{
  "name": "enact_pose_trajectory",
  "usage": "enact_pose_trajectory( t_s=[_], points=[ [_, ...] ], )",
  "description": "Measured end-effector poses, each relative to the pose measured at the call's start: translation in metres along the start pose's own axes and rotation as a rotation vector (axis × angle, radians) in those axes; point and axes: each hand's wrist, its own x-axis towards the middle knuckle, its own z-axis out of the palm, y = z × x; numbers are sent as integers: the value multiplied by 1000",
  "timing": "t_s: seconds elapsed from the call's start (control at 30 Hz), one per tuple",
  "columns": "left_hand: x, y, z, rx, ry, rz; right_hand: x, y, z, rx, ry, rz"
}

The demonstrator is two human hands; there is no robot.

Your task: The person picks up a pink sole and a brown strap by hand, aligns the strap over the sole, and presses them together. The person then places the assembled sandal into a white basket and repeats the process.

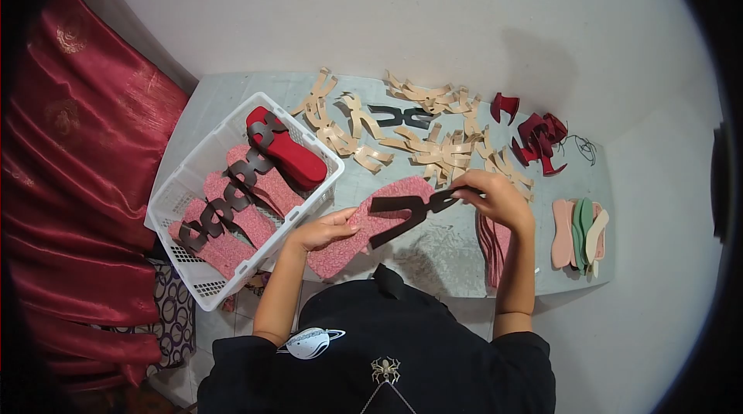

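- A black shirt [433,352] is being worn.
- A pink sole [340,259] is being clasped over the table [232,97] by the left hand [329,230].
- A black strap [409,211] is being pinched across it by the right hand [495,199].

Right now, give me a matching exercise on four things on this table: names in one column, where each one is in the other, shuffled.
1 black strap
2 red sole
3 beige straps
4 pink and green soles

A in the white basket
B heaped in the middle of the table
C pinched by the right hand
D stacked at the table's right edge

Pairs: 1-C, 2-A, 3-B, 4-D.
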Motion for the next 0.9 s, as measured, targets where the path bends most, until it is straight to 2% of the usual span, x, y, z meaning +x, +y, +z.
enact_pose_trajectory(
  t_s=[0.03, 0.07, 0.1, 0.13, 0.2, 0.37, 0.43, 0.5, 0.57, 0.63, 0.67, 0.7, 0.77, 0.9],
  points=[
    [3, -5, 1, 0, 0, -1, -3, -4, -6, 113, -15, 118],
    [7, -11, 0, -49, 69, 50, -7, -10, -10, 187, 33, 142],
    [10, -14, 0, -97, 140, 101, -11, -12, -13, 189, 35, 141],
    [12, -13, 2, -94, 141, 100, -15, -13, -17, 202, 110, 111],
    [15, -10, 6, -136, 267, 148, -19, -17, -21, 249, 258, 33],
    [26, -11, 15, -163, 246, 185, -23, -6, -12, 481, 460, -138],
    [30, -11, 18, -153, 202, 211, -24, -1, -7, 831, 541, -185],
    [32, -10, 24, -95, 195, 229, -22, 3, 4, 942, 562, -196],
    [28, -3, 35, -187, 184, 203, -18, 7, 19, 1054, 674, -116],
    [27, 0, 40, -139, 173, 230, -16, 15, 34, 1058, 578, -20],
    [26, 2, 40, -151, 201, 122, -14, 17, 41, 1044, 547, 50],
    [25, 2, 41, -151, 201, 122, -12, 20, 48, 1030, 514, 119],
    [21, 1, 43, -206, 124, 222, -7, 25, 59, 997, 462, 203],
    [20, -1, 42, -210, 122, 227, -11, 25, 74, 981, 516, 315]
  ],
)
